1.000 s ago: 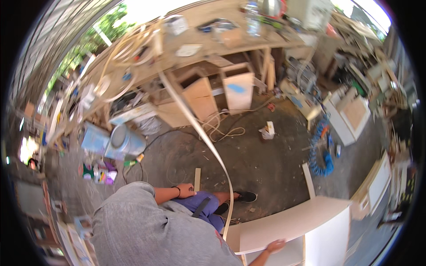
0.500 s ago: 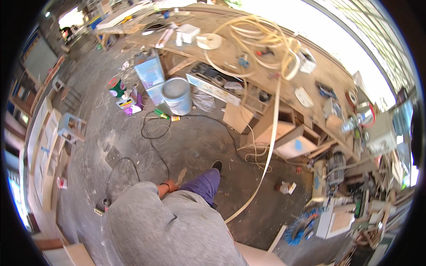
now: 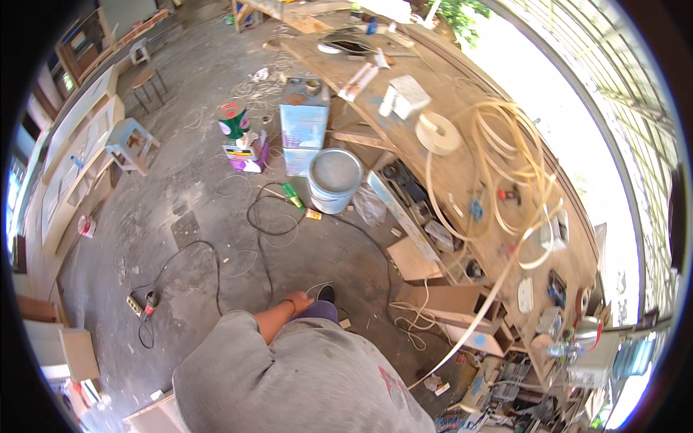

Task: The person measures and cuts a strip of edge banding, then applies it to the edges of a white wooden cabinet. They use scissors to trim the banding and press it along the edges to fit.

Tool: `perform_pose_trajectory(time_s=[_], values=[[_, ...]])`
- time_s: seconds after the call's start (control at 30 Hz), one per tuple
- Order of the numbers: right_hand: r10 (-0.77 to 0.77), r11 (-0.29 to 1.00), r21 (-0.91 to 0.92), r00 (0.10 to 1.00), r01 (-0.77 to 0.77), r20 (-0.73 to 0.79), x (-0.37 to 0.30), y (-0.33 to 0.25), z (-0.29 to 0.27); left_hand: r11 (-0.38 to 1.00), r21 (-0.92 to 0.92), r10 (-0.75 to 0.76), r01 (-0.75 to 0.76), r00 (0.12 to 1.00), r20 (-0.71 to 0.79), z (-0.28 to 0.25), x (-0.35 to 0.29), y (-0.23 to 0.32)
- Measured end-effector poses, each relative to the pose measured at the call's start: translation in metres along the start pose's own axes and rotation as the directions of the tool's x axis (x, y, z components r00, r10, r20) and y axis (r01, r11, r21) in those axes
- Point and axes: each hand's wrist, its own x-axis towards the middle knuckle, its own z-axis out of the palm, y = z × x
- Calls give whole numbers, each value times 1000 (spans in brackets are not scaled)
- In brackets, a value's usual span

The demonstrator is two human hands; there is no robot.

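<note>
My left hand (image 3: pixel 299 300) hangs in front of my knee, a dark band at the wrist; it is too small and blurred to make out its fingers or anything in them. No part of my right hand shows; my grey shirt fills the lower middle. From the tangled coils of pale edge-banding strip (image 3: pixel 514 144) on the workbench, one long length (image 3: pixel 473 328) curves down and disappears behind my right side. A wound roll of the same pale strip (image 3: pixel 437 133) lies beside the coils. Below my left hand, my shoe (image 3: pixel 326 294) stands on the floor.
The wooden workbench (image 3: pixel 346 72) runs along the right. In front of it stand a grey-blue bucket (image 3: pixel 336 172) and stacked square tins (image 3: pixel 303 124). A black cable (image 3: pixel 263 252) loops over the floor. A power tool (image 3: pixel 150 303) lies at left, near a small stool (image 3: pixel 130 144).
My view has turned to the right, so the bench and bucket sit differently in it. My left forearm shows more now, and the hand is farther forward from my shirt.
</note>
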Motion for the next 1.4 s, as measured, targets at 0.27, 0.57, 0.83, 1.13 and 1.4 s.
perform_pose_trajectory(time_s=[0.27,0.57,0.83,1.13,1.4], values=[[-234,959,-105,941,265,244,93,-192,40,341,-930,-601,-135,729,-326,-104,-19,-17],[-157,157,-735,752,660,641,186,-375,197,227,-973,-914,45,354,-197,-101,-113,-144],[-178,-355,-511,480,783,859,282,-544,419,558,-242,-823,794,566,-45,-48,-99,-251],[-168,245,-297,343,923,924,122,-734,660,260,-642,-887,722,441,136,-104,-87,-331],[-65,-191,-381,376,905,924,91,-750,830,373,-624,-857,686,512,50,-216,-127,-537]])
